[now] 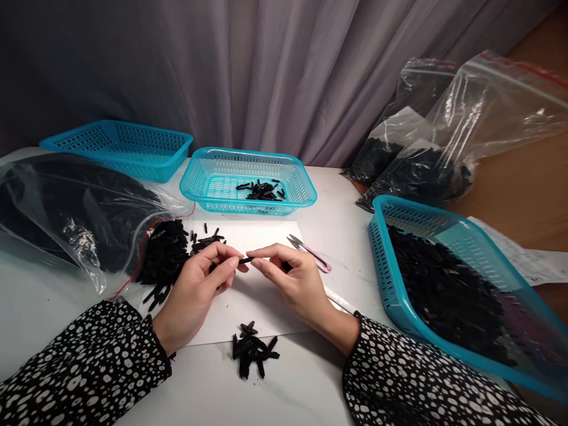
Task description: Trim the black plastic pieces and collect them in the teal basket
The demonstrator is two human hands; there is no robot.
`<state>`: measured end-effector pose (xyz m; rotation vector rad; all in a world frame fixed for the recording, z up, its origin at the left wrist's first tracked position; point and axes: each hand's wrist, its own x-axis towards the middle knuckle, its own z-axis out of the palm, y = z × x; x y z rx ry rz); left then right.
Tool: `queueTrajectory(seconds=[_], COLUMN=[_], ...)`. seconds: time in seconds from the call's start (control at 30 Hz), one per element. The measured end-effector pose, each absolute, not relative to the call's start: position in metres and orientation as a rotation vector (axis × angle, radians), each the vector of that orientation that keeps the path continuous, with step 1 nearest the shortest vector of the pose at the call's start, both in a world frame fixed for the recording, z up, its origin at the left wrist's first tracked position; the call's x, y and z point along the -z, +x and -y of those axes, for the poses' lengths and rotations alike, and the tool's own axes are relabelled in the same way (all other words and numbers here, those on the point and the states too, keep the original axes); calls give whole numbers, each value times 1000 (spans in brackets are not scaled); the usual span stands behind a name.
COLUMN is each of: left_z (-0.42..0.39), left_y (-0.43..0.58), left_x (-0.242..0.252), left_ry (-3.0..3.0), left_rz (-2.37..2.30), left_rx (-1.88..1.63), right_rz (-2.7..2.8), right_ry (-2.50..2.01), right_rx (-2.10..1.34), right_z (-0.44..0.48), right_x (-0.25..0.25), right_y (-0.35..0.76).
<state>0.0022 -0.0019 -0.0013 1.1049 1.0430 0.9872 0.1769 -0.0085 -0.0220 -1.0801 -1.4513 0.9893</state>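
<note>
Left hand [199, 284] and right hand [293, 278] both pinch one small black piece [245, 260] between them over the white sheet [266, 231]; fiddly stuff, so gripping close to its ends probably keeps it steady. Snips [310, 253] lie at 1 o'clock of the right hand; a loose pile [252, 349] sits at the piece's 6 o'clock.

**Spotted sleeves, bare hands**

Long black white-spotted fabric left sleeve [89, 361] covered the arm to the wrist; right sleeve [421, 384] was identical, w/ same irregular dots. Both left hand [195, 290] & right hand [293, 281] were bare, nails pale.
</note>
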Motion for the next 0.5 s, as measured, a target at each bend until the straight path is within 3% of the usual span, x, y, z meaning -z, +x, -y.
queueTrajectory(seconds=[0.5], left_z=[2], left_y=[4], left_x=[4], left_ry=[1023], left_rz=[-944], left_rx=[-853], right_rz=[1193], right_ry=[-1064], right_rx=[-1234], right_z=[3], right_x=[22], right_y=[178])
